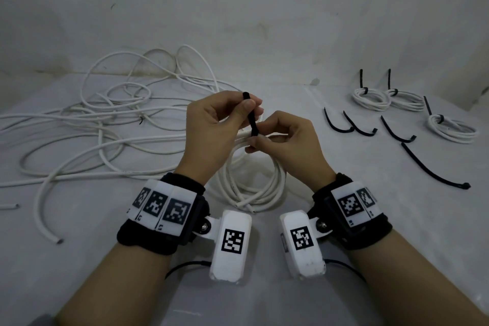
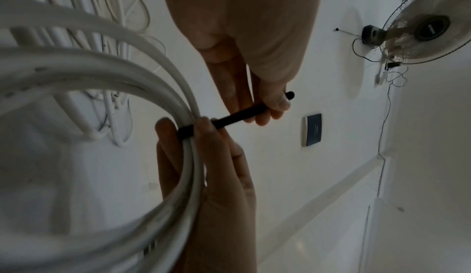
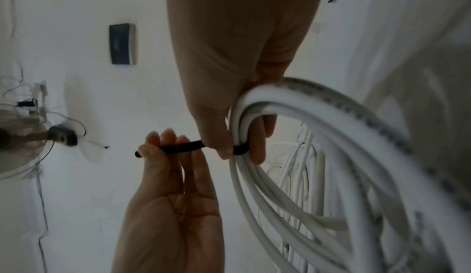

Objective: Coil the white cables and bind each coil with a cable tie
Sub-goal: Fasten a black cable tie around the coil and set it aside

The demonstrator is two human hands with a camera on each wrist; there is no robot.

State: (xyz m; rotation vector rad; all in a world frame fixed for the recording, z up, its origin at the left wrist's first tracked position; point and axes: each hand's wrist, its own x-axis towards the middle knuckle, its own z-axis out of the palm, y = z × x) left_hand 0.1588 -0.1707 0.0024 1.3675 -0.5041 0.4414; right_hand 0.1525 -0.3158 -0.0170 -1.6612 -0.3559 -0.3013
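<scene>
Left hand (image 1: 211, 124): pinches the cable tie (image 1: 251, 116) tail, pointing up and away.
Right hand (image 1: 285, 137): pinches the coil (image 1: 251, 180) at the loop, just below.

Your head camera looks forward and down at both hands over the bench (image 1: 344, 219). Each wrist camera sits close under its palm, facing up along the fingers. All three views share the black cable tie (image 1: 252, 116) (image 2: 237, 117) (image 3: 178, 148).

White table (image 1: 330, 219): loose cable tangle (image 1: 100, 124) far left of the spare black ties (image 1: 370, 130). Three tied coils (image 1: 389, 98) just behind those ties.
</scene>
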